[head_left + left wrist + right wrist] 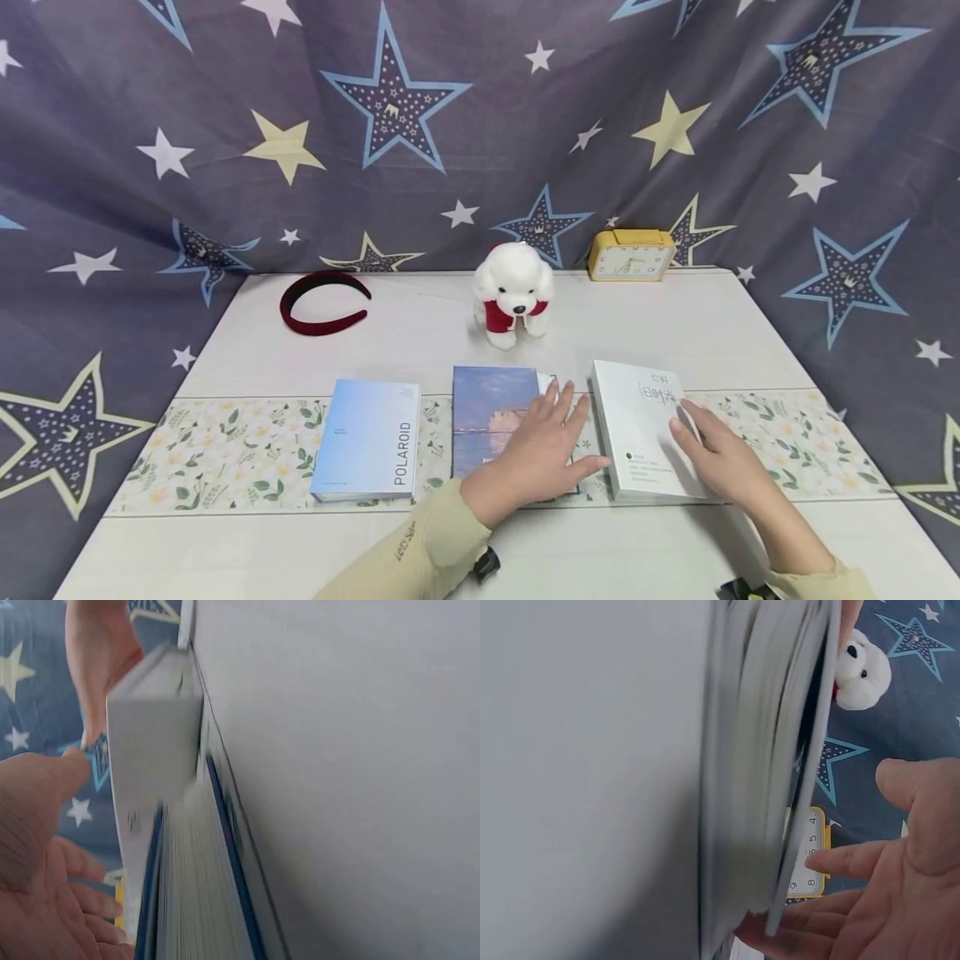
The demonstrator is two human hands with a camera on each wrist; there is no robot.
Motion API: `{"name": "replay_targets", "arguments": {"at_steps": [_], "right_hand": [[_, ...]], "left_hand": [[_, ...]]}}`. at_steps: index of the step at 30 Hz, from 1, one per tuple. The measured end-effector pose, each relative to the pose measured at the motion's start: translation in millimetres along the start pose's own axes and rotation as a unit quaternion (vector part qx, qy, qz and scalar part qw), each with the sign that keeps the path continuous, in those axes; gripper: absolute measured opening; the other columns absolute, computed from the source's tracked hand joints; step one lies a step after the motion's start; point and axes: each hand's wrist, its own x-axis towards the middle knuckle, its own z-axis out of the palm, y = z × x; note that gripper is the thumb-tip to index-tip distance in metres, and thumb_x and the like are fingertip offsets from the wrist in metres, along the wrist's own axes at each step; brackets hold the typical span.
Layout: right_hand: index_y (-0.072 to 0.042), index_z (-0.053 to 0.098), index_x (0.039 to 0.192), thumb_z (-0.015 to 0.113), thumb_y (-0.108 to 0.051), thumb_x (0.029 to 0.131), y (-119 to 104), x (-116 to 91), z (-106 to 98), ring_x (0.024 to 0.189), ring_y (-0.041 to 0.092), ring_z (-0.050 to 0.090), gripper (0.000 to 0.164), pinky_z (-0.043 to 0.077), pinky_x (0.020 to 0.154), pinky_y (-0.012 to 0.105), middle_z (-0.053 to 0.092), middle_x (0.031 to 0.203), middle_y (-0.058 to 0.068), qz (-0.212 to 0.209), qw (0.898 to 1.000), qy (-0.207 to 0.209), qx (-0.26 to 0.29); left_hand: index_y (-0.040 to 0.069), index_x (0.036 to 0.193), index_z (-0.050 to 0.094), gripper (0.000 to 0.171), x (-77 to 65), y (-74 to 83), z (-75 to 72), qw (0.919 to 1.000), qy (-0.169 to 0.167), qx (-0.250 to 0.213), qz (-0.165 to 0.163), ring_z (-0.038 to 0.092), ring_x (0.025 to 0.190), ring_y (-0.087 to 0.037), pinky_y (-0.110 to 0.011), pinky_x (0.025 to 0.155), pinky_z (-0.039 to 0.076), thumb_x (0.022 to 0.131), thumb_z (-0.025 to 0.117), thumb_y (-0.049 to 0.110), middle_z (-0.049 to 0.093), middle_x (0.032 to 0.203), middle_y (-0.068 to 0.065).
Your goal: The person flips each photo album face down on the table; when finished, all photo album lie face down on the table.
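Left hand point(542, 450) flat, fingers straight, on blue book point(487, 417), lower centre of frame. Right hand point(712, 457) open, fingers on white book point(641, 429) just right of it. POLAROID book point(369, 440) lower left. Toy dog point(514, 292) mid-worktop point(420, 333).

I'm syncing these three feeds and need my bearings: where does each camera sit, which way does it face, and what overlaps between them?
Head: worn on the head, looking forward and down at the table; both forearms, left hand on the blue book, right hand on the white book.
Left wrist: low at table level, facing the books' edges; left palm shows.
Right wrist: low beside the white book's pages; right palm shows.
Shared: head and right wrist both show the plush dog and yellow clock.
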Motion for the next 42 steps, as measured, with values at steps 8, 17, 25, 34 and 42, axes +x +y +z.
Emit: {"name": "replay_targets", "arguments": {"at_steps": [8, 17, 25, 34, 42], "right_hand": [[0.0, 0.018, 0.154, 0.024, -0.067, 0.096, 56, 24, 13, 0.137, 0.053, 0.023, 0.089, 0.025, 0.106, 0.066, 0.022, 0.154, 0.031, 0.093, 0.988, -0.018, 0.123], [-0.003, 0.019, 0.155, 0.027, -0.07, 0.094, 75, 29, 12, 0.135, 0.048, 0.034, 0.091, 0.041, 0.103, 0.052, 0.016, 0.156, 0.03, 0.111, 0.962, -0.022, 0.248], [-0.008, 0.016, 0.157, 0.035, -0.068, 0.094, 29, 10, -7, 0.105, 0.011, 0.047, 0.089, 0.047, 0.08, 0.014, 0.014, 0.156, 0.028, 0.166, 0.924, -0.008, 0.345], [-0.009, -0.002, 0.157, 0.043, -0.063, 0.094, 20, 11, -9, 0.108, 0.014, 0.042, 0.095, 0.042, 0.087, 0.019, 0.006, 0.157, 0.028, 0.2, 0.877, 0.01, 0.436], [-0.013, -0.003, 0.157, 0.046, -0.065, 0.092, 17, 11, -9, 0.11, 0.015, 0.042, 0.097, 0.035, 0.102, 0.031, 0.006, 0.157, 0.027, 0.211, 0.866, 0.025, 0.453]], "left_hand": [[0.003, 0.156, 0.011, 0.093, 11.2, 32.4, 9.1, 0.9644, -0.022, -0.251, -0.08, 0.025, 0.143, -0.034, -0.039, 0.112, 0.032, 0.092, 0.058, 0.052, 0.011, 0.16, -0.021], [0.002, 0.156, 0.009, 0.091, 17.8, 44.2, 14.3, 0.9189, -0.008, -0.372, -0.132, 0.023, 0.145, -0.026, -0.034, 0.115, 0.025, 0.092, 0.065, 0.035, 0.019, 0.16, -0.016], [0.006, 0.157, 0.011, 0.084, 17.5, 43.6, 17.5, 0.8869, -0.007, -0.442, -0.134, 0.019, 0.146, -0.025, -0.038, 0.116, 0.021, 0.092, 0.064, 0.014, 0.017, 0.161, -0.011], [0.014, 0.158, 0.012, 0.084, 16.2, 42.9, 20.4, 0.8594, 0.003, -0.489, -0.149, 0.027, 0.144, -0.025, -0.041, 0.115, 0.025, 0.091, 0.063, 0.008, 0.024, 0.16, -0.01], [0.015, 0.158, 0.014, 0.085, 16.0, 41.2, 26.1, 0.8539, 0.021, -0.495, -0.158, 0.033, 0.141, -0.023, -0.037, 0.114, 0.027, 0.09, 0.064, 0.007, 0.028, 0.158, -0.009]]}}
